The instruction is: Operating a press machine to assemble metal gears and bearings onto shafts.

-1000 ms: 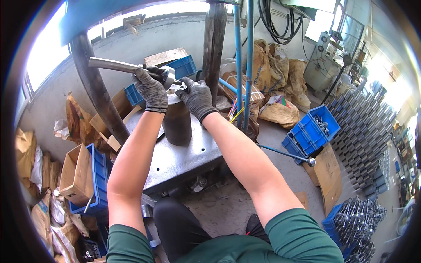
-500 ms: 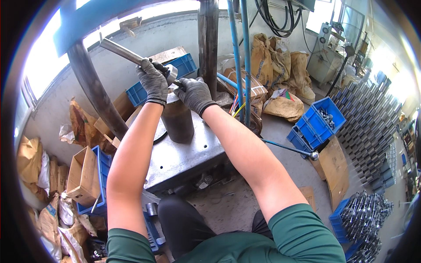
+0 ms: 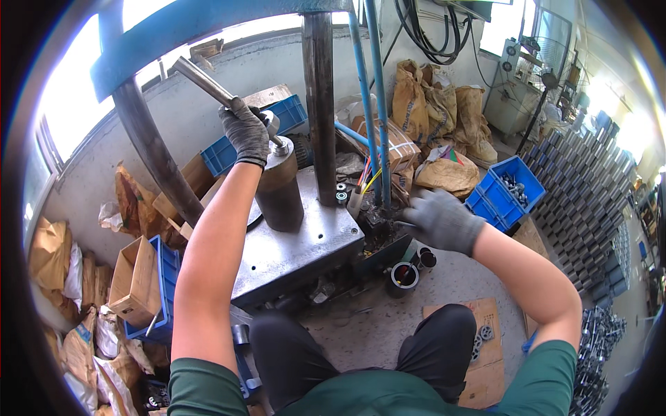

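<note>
My gloved left hand (image 3: 244, 133) is closed around a long metal tube (image 3: 202, 80), which slants from upper left down to a short bright collar (image 3: 271, 123). Just below the collar, a small silver fitting (image 3: 279, 147) sits on the top of a dark upright steel cylinder (image 3: 280, 197). That cylinder stands on a flat metal machine bed (image 3: 319, 236). To the right of the bed, my gloved right hand (image 3: 444, 222) is curled and smeared by motion. Whatever it grips, if anything, is hidden; the blue ball-ended lever seen there earlier does not show.
Dark posts (image 3: 319, 104) and thin blue pipes (image 3: 378, 104) rise behind the bed. Two round containers (image 3: 403, 279) stand on the floor beside it. Blue crates (image 3: 510, 191), paper sacks (image 3: 440, 104), a cardboard box (image 3: 134, 284) and stacked metal tubes (image 3: 583, 201) surround the workplace.
My right hand has left the fitting at the cylinder's top and moved right and down, beside the bed. My left hand still holds the tube, now raised slightly. My view shifted a little.
</note>
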Tool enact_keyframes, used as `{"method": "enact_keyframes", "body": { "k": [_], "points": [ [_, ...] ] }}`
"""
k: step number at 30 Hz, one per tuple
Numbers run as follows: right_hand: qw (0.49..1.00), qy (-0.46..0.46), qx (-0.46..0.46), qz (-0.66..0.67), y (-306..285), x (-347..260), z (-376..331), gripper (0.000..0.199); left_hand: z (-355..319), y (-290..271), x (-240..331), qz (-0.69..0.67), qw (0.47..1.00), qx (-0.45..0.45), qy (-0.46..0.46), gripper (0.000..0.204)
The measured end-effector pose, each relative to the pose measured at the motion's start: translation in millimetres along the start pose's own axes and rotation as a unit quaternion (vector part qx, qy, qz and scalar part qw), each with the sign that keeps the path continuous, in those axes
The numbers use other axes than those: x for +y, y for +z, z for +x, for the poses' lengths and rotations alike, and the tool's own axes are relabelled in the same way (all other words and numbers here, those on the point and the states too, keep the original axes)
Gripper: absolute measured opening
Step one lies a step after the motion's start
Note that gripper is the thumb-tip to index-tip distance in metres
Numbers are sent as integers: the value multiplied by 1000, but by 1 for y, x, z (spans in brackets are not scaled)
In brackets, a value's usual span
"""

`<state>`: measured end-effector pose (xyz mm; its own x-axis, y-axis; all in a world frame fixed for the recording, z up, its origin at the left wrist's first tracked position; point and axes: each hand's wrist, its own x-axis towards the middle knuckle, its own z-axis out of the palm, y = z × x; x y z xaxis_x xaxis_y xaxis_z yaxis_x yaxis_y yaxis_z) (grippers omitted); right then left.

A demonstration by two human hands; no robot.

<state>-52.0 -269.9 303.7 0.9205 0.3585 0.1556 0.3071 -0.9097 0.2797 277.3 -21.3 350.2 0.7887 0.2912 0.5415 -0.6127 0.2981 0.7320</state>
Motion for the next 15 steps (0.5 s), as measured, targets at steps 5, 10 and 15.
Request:
{"method": "enact_keyframes", "body": {
  "k": [5, 10, 15],
  "points": [
    [991, 92, -94, 19, -9, 18, -97, 19, 4, -1, -5, 10, 1000, 9, 11, 45],
    [984, 154, 78, 48, 8, 21, -101, 16, -1, 8, -1, 45, 999, 6, 19, 52],
    [939, 89, 328, -56, -5, 63, -31, 28, 10, 6, -12, 131, 990, 8, 46, 52]
  ]
}}
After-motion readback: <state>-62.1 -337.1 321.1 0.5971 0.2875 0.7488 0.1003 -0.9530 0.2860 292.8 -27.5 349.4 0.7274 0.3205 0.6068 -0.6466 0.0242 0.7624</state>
